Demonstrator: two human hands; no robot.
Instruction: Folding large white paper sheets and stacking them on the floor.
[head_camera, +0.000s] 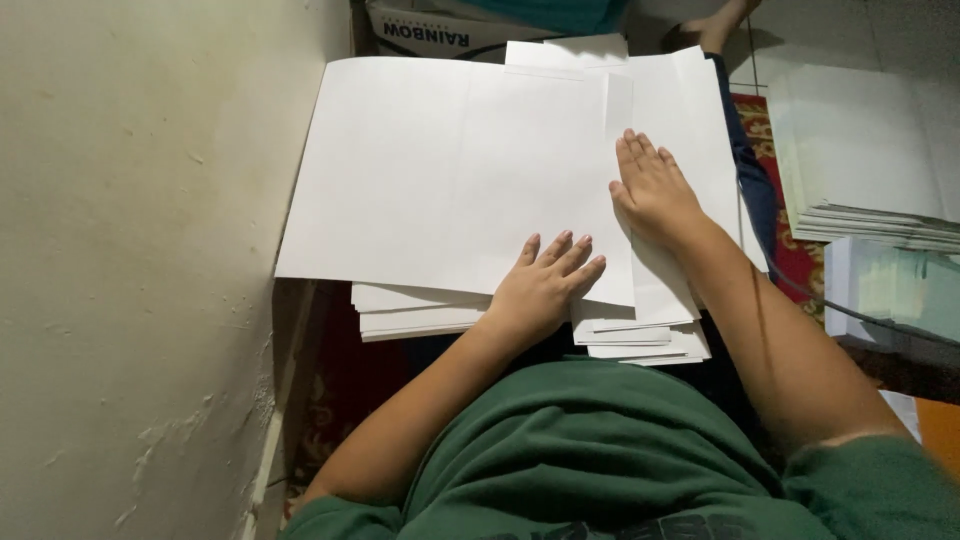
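1. My green shirt (600, 450) fills the near edge, both bare forearms reaching out from it to the big white sheet (450, 170), the landmark here.

2. My left hand (545, 285) lies flat on the sheet's near edge, fingers spread and released, gripping nothing, only pressing down.

3. My right hand (652, 185) lies flat just right of the sheet, on the folded strip (620, 150) along its right side, fingers straight and together, palm down, grasping nothing.

4. The sheet lies on my lap on top of a paper stack (420, 310) whose edges poke out below its near edge. By my judgement a fold along the right side is made and is being pressed; a faint crease also runs up the middle of the sheet. No fold shows on the left side.

5. Right of the sheet, well apart, a second pile (870, 170) of white paper lies on the floor, looking already worked; whether its pieces are finished I cannot tell.

6. Left of the sheet stands a bare wall (140, 250), scuffed and flaking low down.

7. Beyond the sheet's far edge a cardboard box (440, 30) is cut off by the frame, and a bare foot (710, 25) is partly cut off too; whose it is I cannot tell.

8. My legs and what bears the stack are hidden under the paper; the dim light blurs the patterned rug (770, 170) right of the sheet.
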